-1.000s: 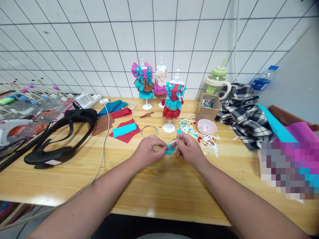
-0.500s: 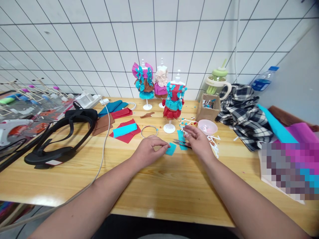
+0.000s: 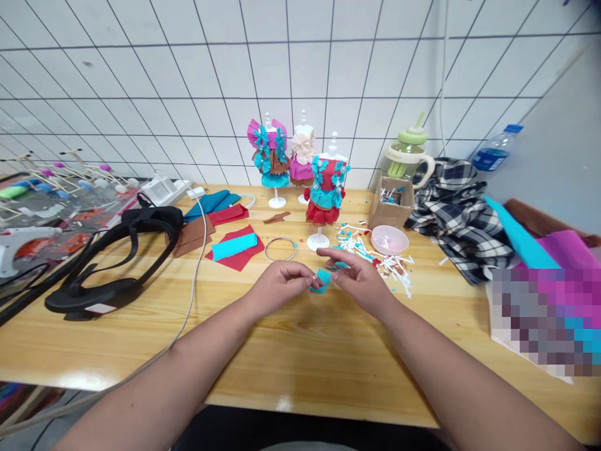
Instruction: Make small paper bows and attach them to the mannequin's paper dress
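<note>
My left hand [image 3: 284, 285] pinches the edge of a small blue-green crepe paper square [image 3: 322, 281] between thumb and fingers, just above the table. Close by on the right, my right hand [image 3: 365, 285] is open, its index finger stretched out and its thumb near the square's right edge. Under that hand lie scissors [image 3: 332, 266] and another blue-green paper piece [image 3: 342, 265], both mostly covered. Behind the hands stands a mini dress form [image 3: 327, 188] in a red and blue paper dress with small blue bows. A metal ring [image 3: 280, 259] rests beyond my left hand.
Loose white sticks [image 3: 397, 272] surround a pink bowl [image 3: 389, 240] at right. Behind are a cardboard box [image 3: 390, 213], a green-lidded jug [image 3: 407, 156] and checked cloth [image 3: 446, 207]. Leftward lie folded red paper [image 3: 241, 258], a black headset [image 3: 94, 297] and a white cable [image 3: 195, 275].
My right hand has moved left, away from the scissor handles and close to the paper square. My left hand keeps its pinch on the square, nearly in place.
</note>
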Tool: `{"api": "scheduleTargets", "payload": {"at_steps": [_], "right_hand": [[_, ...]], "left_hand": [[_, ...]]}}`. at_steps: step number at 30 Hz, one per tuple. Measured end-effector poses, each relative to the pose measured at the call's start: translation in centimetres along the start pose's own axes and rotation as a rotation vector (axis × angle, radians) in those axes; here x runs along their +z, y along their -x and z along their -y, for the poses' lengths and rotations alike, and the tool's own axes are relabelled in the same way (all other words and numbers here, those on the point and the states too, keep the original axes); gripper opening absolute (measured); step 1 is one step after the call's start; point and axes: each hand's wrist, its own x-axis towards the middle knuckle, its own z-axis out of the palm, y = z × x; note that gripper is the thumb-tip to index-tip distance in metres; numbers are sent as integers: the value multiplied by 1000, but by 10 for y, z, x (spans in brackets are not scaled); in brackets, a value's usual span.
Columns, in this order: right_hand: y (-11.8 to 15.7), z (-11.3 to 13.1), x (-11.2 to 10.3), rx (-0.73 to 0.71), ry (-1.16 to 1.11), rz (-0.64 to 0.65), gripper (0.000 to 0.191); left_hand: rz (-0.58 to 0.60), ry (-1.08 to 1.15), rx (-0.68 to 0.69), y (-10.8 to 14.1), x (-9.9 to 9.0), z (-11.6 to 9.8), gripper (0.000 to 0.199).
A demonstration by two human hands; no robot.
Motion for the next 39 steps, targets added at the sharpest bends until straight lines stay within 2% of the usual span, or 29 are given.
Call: {"api": "scheduleTargets", "payload": {"at_steps": [2, 5, 7, 11, 15, 21, 26, 28, 34, 39], "right_hand": [[2, 1, 5, -16, -11, 56, 35], [3, 0, 6, -57, -8, 57, 28], [2, 0, 5, -83, 21, 37, 25], [1, 2, 4, -99, 126, -9, 19], [1, 5, 4, -94, 210, 13, 15], [2, 4, 6, -65, 262, 41, 9], [2, 2, 6, -50, 301, 5, 5], [2, 2, 4, -81, 316, 0, 7], [1, 1, -4, -303, 519, 17, 10], [1, 2, -4, -340, 633, 44, 7]], "left_hand": [[11, 102, -22, 0, -2, 1, 15], [14, 68, 11, 0, -3, 0, 17], [-10, -119, 115, 0, -3, -1, 17], [-75, -681, 403, 2, -4, -4, 14], [-67, -894, 511, 4, -7, -3, 15], [6, -1001, 573, 3, -7, -2, 13], [57, -1042, 557, 3, -7, -4, 14], [53, -1042, 557, 3, -7, -4, 15], [34, -1029, 578, 3, -7, -3, 14], [32, -1024, 590, 3, -7, -3, 13]]}}
